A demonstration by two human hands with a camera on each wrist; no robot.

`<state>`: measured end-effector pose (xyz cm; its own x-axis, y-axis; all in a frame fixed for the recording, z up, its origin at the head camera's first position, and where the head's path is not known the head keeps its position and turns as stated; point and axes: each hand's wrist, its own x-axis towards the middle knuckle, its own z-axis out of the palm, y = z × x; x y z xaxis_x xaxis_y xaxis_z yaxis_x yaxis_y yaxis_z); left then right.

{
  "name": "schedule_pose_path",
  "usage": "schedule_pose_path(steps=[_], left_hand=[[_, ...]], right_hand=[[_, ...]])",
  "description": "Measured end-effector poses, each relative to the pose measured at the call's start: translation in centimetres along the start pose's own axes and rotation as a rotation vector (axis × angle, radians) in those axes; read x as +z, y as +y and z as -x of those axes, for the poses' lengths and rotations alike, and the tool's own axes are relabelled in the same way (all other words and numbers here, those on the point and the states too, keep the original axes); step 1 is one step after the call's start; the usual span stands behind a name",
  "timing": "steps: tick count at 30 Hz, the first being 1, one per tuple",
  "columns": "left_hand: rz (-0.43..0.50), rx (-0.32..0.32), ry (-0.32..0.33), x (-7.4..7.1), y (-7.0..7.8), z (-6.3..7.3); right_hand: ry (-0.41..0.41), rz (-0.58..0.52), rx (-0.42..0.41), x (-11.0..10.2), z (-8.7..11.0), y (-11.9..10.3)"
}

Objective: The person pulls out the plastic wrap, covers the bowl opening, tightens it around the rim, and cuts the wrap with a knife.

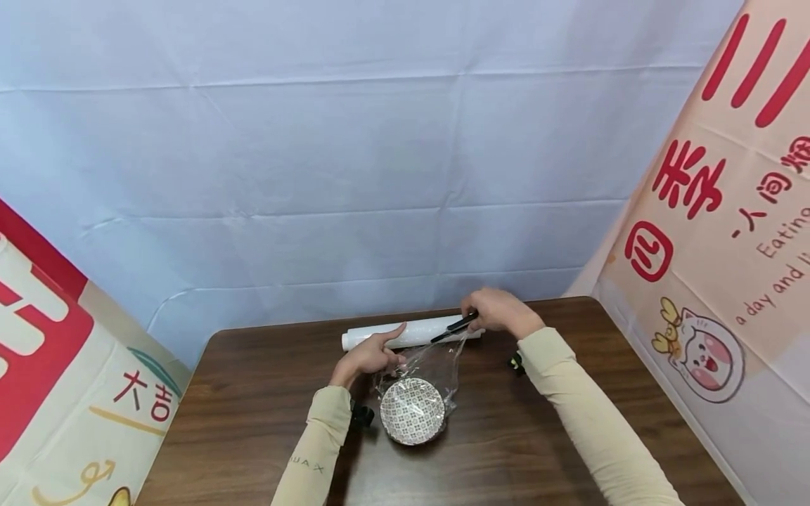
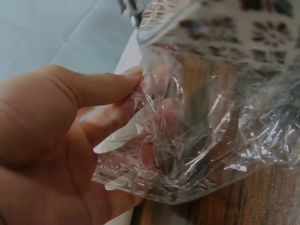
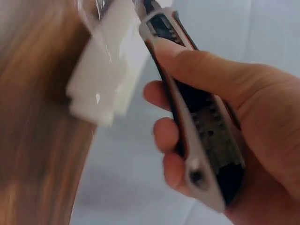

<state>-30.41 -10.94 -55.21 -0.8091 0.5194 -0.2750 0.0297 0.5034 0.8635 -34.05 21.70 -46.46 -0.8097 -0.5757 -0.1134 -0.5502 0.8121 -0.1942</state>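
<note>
A patterned bowl (image 1: 413,411) with transparent film over it sits on the table; its rim and side appear in the left wrist view. Crinkled plastic wrap (image 1: 436,358) stretches from the bowl toward a white roll (image 1: 408,332) lying behind it. My left hand (image 1: 370,355) touches the wrap beside the bowl, thumb spread from the fingers in the head view. Film partly covers its fingers (image 2: 96,124) in the left wrist view. Above the roll's right end, my right hand (image 1: 500,310) grips a utility knife (image 3: 192,108), which points down and left toward the wrap.
The brown wooden table (image 1: 253,414) ends at a pale cloth backdrop (image 1: 316,176) just behind the roll. Printed banners (image 1: 696,267) hang at both sides. A dark wrist camera (image 1: 362,414) on my left wrist is close to the bowl.
</note>
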Motion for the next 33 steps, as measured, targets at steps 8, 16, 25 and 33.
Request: schedule_pose_path(steps=[8, 16, 25, 33], left_hand=[[-0.007, 0.018, -0.026, 0.0, -0.1, 0.0], [-0.007, 0.01, -0.012, -0.4, -0.2, -0.2], [-0.003, 0.013, -0.028, -0.3, -0.3, 0.0], [0.026, -0.018, -0.05, -0.3, 0.1, -0.1]], right_hand=[[-0.033, 0.016, 0.045, -0.4, 0.8, 1.4], [-0.077, 0.042, 0.087, -1.6, 1.3, 2.3], [-0.081, 0.031, 0.09, -1.5, 2.1, 3.8], [-0.036, 0.072, 0.049, -1.5, 2.1, 3.8]])
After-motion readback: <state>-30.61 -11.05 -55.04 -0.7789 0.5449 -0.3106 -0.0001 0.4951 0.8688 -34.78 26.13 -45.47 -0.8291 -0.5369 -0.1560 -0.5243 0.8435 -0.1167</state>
